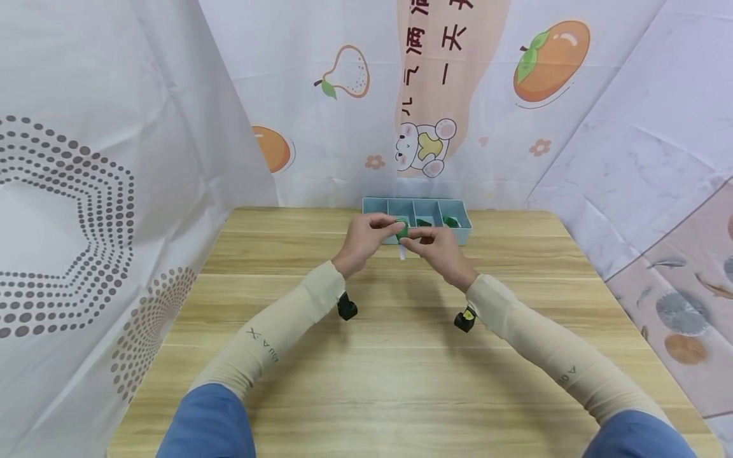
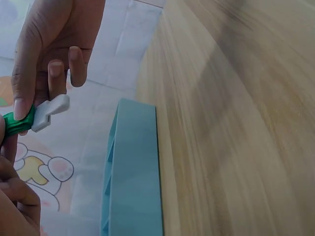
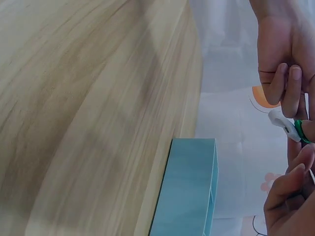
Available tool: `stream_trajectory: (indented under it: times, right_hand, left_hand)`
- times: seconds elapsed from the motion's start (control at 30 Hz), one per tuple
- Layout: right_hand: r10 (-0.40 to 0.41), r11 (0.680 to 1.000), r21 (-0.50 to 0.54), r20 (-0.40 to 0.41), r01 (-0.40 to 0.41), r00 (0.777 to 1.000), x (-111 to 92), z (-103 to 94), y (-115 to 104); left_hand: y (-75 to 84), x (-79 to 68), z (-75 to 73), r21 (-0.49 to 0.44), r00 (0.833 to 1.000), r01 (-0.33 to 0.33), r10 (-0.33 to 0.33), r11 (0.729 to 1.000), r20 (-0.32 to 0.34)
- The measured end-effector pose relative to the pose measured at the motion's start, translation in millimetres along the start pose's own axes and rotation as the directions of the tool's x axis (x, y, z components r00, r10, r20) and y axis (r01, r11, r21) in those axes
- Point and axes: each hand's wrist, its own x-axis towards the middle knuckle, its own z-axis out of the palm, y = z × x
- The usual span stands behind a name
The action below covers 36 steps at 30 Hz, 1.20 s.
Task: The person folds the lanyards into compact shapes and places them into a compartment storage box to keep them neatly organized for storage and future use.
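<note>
Between both hands, above the front of the box, is a small shiny green packet with a white plastic piece sticking out of it, pointing downward. My left hand pinches the packet from the left side, thumb and fingers at its upper part. From the right, my right hand pinches it with thumb and forefinger. In the left wrist view, a thumb lies on the packet near where the white piece starts. The fingertips cover much of the packet, so its exact kind cannot be told.
Just behind the hands, a light blue divided box stands at the table's far edge. Dark green pieces lie in its right compartments. The wooden table stretches toward me, and a printed cloth hangs behind it.
</note>
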Motion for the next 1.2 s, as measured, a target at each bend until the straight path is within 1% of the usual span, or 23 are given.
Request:
stream_trajectory:
  times: [0.1,0.17,0.23,0.33,0.4,0.47,0.53,0.63,0.73,0.87,0.97,1.1,1.2]
  right_hand:
    - [0.036,0.999,0.010,-0.004,-0.036,0.999,0.6,1.8,-0.8]
    - [0.047,0.999,0.022,-0.011,-0.047,0.999,0.5,2.6,-1.1]
    - [0.044,0.999,0.025,-0.023,-0.043,0.999,0.6,3.6,-0.3]
    - [0.025,0.999,0.022,-0.039,-0.024,0.999,0.6,3.8,1.0]
    - [0.006,1.000,0.010,-0.051,-0.006,0.999,1.2,3.7,2.9]
    - [-0.010,1.000,-0.004,-0.062,0.009,0.998,1.3,3.2,4.2]
    - [-0.018,1.000,-0.013,-0.068,0.017,0.997,1.4,2.6,6.4]
    - [-0.023,1.000,-0.017,-0.071,0.022,0.997,0.8,1.4,10.3]
    - [-0.033,0.999,-0.011,-0.066,0.033,0.997,-0.2,0.0,14.6]
    - [-0.054,0.999,-0.013,-0.062,0.053,0.997,-1.8,-2.0,19.5]
    - [-0.054,0.998,-0.019,-0.064,0.053,0.997,-3.0,-2.5,21.9]
    - [-0.042,0.998,-0.041,-0.066,0.039,0.997,-4.5,-2.1,24.0]
    - [-0.036,0.998,-0.061,-0.065,0.032,0.997,-5.8,-0.9,25.0]
  left_hand:
    - [-4.8,1.1,-1.2,-0.029,1.000,-0.006,0.006,1.000,-0.023]
    - [-6.8,2.2,-2.4,-0.041,1.000,0.000,-0.001,0.999,-0.023]
    - [-8.0,3.7,-3.9,-0.036,1.000,0.019,-0.019,0.999,-0.011]
    - [-11.5,7.7,-8.1,-0.025,0.998,0.054,-0.053,0.998,0.030]
    - [-15.4,11.4,-12.5,-0.020,0.997,0.063,-0.062,0.998,0.053]
    - [-21.0,15.6,-18.7,-0.011,0.997,0.057,-0.057,0.998,0.059]
    - [-27.4,19.2,-26.1,0.019,0.998,0.044,-0.045,0.999,0.047]
    - [-39.2,23.3,-39.4,0.126,1.000,0.026,-0.027,0.992,0.008]
    - [-52.1,27.6,-52.7,0.242,0.999,0.026,-0.016,0.970,-0.041]
    - [-65.0,32.3,-65.5,0.306,0.995,0.050,-0.022,0.951,-0.092]
    - [-70.1,34.4,-69.6,0.327,0.993,0.083,-0.049,0.941,-0.110]
    - [-75.5,37.8,-69.3,0.363,0.988,0.133,-0.093,0.922,-0.127]
    - [-80.2,40.8,-67.4,0.362,0.984,0.153,-0.109,0.920,-0.138]
